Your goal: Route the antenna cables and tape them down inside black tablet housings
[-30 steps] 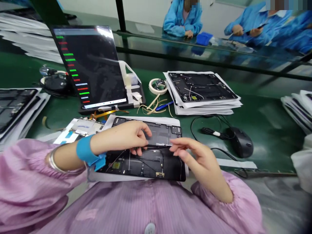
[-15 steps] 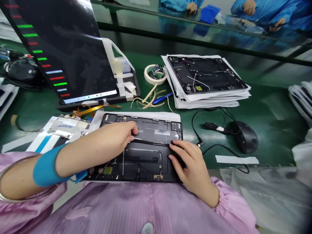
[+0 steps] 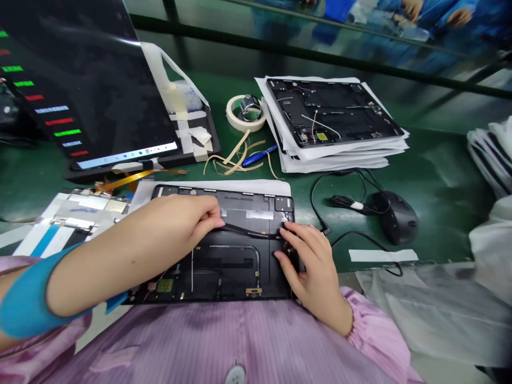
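Observation:
A black tablet back housing (image 3: 236,266) lies in front of me, its inner side up, with thin cables and small boards along it. My left hand (image 3: 196,216) is closed in a pinch on one end of a black flat ribbon cable (image 3: 248,233), which runs slightly raised across the housing's middle. At the cable's right end, the spread fingers of my right hand (image 3: 314,266) touch the housing and the cable; the fingertips hide exactly where it ends.
A screen (image 3: 92,80) leans at the left beside loose circuit parts (image 3: 80,213). Behind are a tape roll (image 3: 236,120), a blue pen (image 3: 259,156) and a stack with another housing (image 3: 332,112). A mouse (image 3: 396,217) sits right. Co-workers' hands (image 3: 460,17) show beyond.
The whole view has shifted a little, so most things sit further left and higher. Both hands stay at the ribbon cable, the left still pinching it.

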`<state>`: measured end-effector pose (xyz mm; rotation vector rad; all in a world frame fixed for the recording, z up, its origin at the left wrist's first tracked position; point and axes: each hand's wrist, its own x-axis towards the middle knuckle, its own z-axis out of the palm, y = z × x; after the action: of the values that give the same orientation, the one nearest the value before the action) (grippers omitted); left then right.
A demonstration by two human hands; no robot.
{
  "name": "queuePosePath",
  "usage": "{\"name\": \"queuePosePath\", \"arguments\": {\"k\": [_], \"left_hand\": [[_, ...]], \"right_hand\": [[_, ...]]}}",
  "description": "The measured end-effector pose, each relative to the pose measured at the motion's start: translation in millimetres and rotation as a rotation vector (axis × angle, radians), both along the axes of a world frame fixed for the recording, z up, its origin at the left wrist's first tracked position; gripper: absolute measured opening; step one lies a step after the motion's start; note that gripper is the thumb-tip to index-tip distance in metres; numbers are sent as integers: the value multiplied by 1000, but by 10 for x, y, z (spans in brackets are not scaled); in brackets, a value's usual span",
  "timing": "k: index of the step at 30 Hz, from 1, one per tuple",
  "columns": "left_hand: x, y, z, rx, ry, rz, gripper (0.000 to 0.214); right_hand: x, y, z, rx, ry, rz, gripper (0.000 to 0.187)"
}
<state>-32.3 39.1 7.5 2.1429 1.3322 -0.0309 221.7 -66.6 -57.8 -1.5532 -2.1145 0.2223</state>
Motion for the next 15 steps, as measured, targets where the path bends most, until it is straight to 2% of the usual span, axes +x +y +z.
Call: {"name": "queuePosePath", "arguments": {"k": [5, 10, 15], "left_hand": [[40, -16, 10, 52, 32, 14, 33], [58, -20, -124, -29, 46, 60, 43], [46, 5, -212, -139, -7, 80, 44]], "right_hand": [[-3, 11, 4, -4, 2, 6, 37], [0, 14, 7, 2, -17, 22, 38], [13, 7, 20, 23, -103, 80, 38]]}}
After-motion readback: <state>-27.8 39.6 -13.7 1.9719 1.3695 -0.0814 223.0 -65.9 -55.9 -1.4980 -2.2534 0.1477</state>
